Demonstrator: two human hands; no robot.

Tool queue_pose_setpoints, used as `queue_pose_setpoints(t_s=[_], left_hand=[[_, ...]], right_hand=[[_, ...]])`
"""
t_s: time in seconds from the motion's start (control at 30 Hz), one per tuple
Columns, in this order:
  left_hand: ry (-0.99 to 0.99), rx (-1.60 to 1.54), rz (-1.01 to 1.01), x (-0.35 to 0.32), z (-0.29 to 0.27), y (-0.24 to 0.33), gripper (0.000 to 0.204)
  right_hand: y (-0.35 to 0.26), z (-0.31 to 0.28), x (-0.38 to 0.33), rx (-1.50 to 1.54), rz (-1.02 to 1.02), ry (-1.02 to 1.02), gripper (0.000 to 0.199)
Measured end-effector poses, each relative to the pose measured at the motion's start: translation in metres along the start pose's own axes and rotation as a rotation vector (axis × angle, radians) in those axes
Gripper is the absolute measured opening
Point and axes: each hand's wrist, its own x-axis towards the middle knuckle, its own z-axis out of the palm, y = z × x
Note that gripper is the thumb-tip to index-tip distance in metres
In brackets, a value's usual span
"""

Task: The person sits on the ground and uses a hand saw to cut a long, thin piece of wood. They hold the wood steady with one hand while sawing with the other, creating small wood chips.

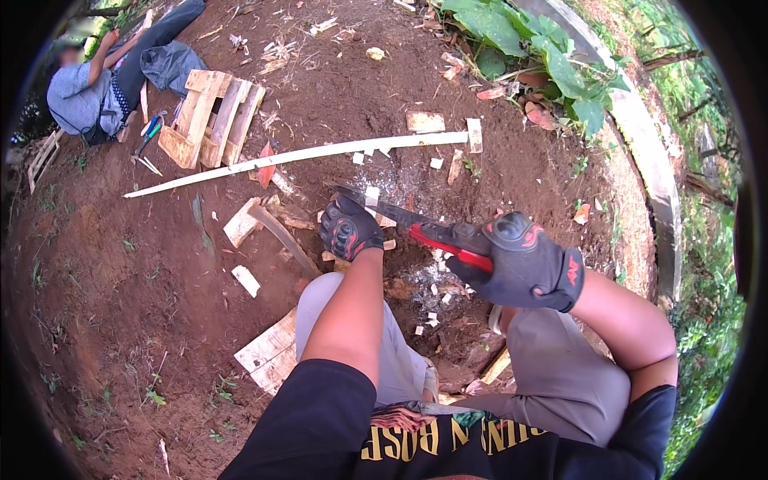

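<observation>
My right hand (512, 260), in a black glove with red trim, grips the red handle of a handsaw (452, 246). The saw's dark blade slants away to the upper left, past the fingers of my left hand (350, 228). That hand, gloved alike, is closed and held low over the ground. A small pale piece of wood (372, 196) shows at its fingertips, against the blade; the glove hides the rest of the grip. Several small white wood cubes (433, 318) and pale sawdust lie on the soil below the saw.
Beyond my hands lies a long pale wood strip (320, 154). Farther left stand a slatted wooden frame (212, 120), a blue-handled tool (150, 132) and a seated person (88, 96). A curved dark blade (284, 238) and a board (270, 350) are near my left knee. Leafy plants (552, 60) and a concrete edge (656, 184) border the right.
</observation>
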Motion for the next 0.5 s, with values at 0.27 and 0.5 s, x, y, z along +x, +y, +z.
queue_pose_setpoints(t_s=[0.27,0.5], left_hand=[[-0.043,-0.038,-0.059,-0.007,-0.005,0.005,0.054],[0.017,0.048,0.009,0.001,0.004,-0.035,0.054]], right_hand=[[0.013,0.027,0.005,-0.027,0.011,0.053,0.045],[-0.06,-0.045,-0.004,0.01,-0.028,0.021,0.053]])
